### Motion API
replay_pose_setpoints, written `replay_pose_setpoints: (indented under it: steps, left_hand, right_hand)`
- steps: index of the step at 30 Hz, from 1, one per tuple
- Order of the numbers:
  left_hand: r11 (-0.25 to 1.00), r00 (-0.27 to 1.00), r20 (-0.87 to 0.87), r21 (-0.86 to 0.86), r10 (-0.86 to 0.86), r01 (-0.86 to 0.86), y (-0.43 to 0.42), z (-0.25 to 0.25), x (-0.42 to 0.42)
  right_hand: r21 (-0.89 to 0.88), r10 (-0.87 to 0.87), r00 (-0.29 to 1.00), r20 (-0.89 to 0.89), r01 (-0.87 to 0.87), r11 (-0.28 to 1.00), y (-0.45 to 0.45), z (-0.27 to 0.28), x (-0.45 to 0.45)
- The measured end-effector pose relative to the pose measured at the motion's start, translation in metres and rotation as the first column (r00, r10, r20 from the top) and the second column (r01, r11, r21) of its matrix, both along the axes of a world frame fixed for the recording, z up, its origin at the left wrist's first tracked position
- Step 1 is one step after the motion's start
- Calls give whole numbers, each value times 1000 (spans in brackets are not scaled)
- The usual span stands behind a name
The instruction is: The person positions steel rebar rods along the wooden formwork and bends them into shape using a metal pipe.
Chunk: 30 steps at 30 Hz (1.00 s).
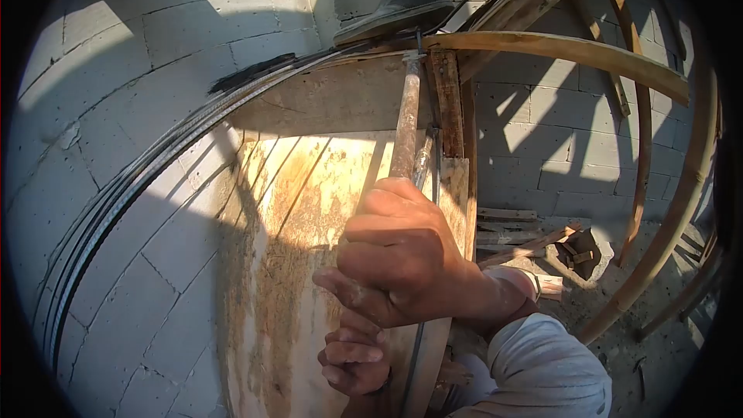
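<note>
My right hand (406,255), entering from the right in a grey sleeve, is wrapped round a long, worn, rusty-brown bar handle (408,116). Its far end meets a thin upright metal rod (419,40) at the top edge of the boards. Just below, my left hand (356,358) has its fingers curled closed; whatever lies inside them is hidden. Both hands are over a stained wooden panel (286,201). Alongside the handle runs a thin dark rod (436,170), passing partly behind my right hand.
A bundle of ribbed steel bars (147,155) curves along the left block wall (101,255). Another person's shoe (398,11) rests above the bars. A timber strip (573,50) juts right. Wooden poles (658,248) and a container of wood scraps (582,254) stand lower right.
</note>
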<state>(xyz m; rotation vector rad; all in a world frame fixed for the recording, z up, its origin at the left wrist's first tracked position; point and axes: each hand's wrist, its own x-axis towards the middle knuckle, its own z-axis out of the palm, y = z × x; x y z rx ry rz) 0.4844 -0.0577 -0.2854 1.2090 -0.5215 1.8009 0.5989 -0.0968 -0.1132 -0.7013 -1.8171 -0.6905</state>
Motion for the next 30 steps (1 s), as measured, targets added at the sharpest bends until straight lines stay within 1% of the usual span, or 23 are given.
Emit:
replay_pose_setpoints:
  steps: [1, 3, 4, 7, 9, 10, 11, 13, 15, 18, 21, 22, 24, 25, 26, 27, 28, 29, 30]
  left_hand:
    - [1000, 1000, -7, 8, -1, 1, -4, 6, -1]
    - [998, 1000, -8, 61, -17, 17, 1, 13, 1]
    - [998, 1000, -20, 64, -4, 5, -3, 15, -1]
    - [999, 998, -58, 44, 16, -13, -3, 11, -8]
    - [999, 997, -79, 38, 13, -10, -1, 5, -12]
    - [998, 997, -67, 32, 47, -45, 0, 3, -11]
    - [996, 995, -58, 28, 81, -80, 1, 3, -10]
    - [997, 994, -78, 29, 75, -73, 2, 0, -12]
    - [999, 991, -132, 47, -2, 9, 5, -2, -19]
    - [993, 996, -90, 115, 21, -11, 9, 7, -13]
    - [992, 992, -128, 120, -10, 26, 7, 4, -18]
    - [989, 988, -77, 47, -137, 140, 3, -3, -20]
    - [927, 929, 62, -74, -364, 368, -5, -14, -18]
    - [956, 968, 97, -162, -231, 244, -7, -20, -7]
    - [958, 989, 113, -261, -94, 121, -17, -18, 7]
    - [929, 995, 95, -369, 43, -5, -27, -18, 13]
    - [942, 996, 68, -333, 54, -28, -22, -17, 17]
    - [954, 996, 50, -295, 73, -55, -15, -15, 20]
    - [952, 995, 15, -294, 96, -87, -21, -16, 16]
  right_hand:
    - [-37, -11, 1000, -6, 11, 999, -6, -3, -3]
    - [-39, -55, 998, 10, 55, 998, -10, 9, -1]
    - [-14, -56, 998, -14, 55, 998, -11, 10, -2]
    - [-46, -57, 998, 2, 57, 997, -14, 12, -3]
    - [-49, -16, 1000, 6, 16, 999, -16, 13, -2]
    - [-52, 5, 1000, 6, -5, 999, -16, 14, -1]
    - [-42, 7, 1000, 0, -7, 999, -15, 14, -1]
    - [-27, 10, 1000, -21, -10, 1000, -12, 11, -1]
    - [14, 11, 1000, -29, -11, 1000, -7, 8, -1]
    - [75, 12, 999, -45, -8, 997, 1, 3, -1]
    - [105, 47, 995, -91, -37, 994, 4, 1, -2]
    - [114, 64, 992, -110, -51, 992, 5, 1, -3]
    - [140, 86, 991, -105, -71, 988, 8, -2, -4]
    - [163, 105, 990, -94, -89, 983, 13, -4, 0]
    - [136, 104, 993, -55, -96, 986, 10, -16, 10]
    - [108, 105, 994, -15, -103, 989, 7, -28, 21]
    - [79, 110, 994, -3, -109, 991, 2, -44, 32]
    - [46, 107, 994, 12, -107, 993, -5, -42, 36]
    - [12, 104, 994, 26, -105, 994, -12, -40, 41]
